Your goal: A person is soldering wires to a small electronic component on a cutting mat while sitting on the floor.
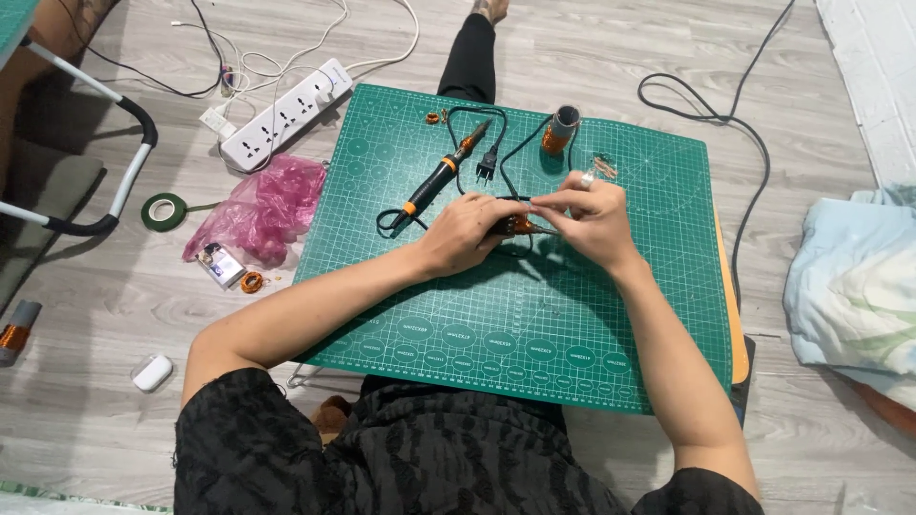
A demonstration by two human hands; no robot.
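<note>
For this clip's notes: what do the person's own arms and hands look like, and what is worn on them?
Both forearms are bare from above the elbow down. The left hand and right hand wear no gloves, and no watch or bracelet shows at either wrist. A dark, patterned short-sleeved top covers the shoulders and upper arms.

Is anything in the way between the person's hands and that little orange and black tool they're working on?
Nothing visible. The left hand and right hand both already touch the small orange tool on the green cutting mat.
</note>
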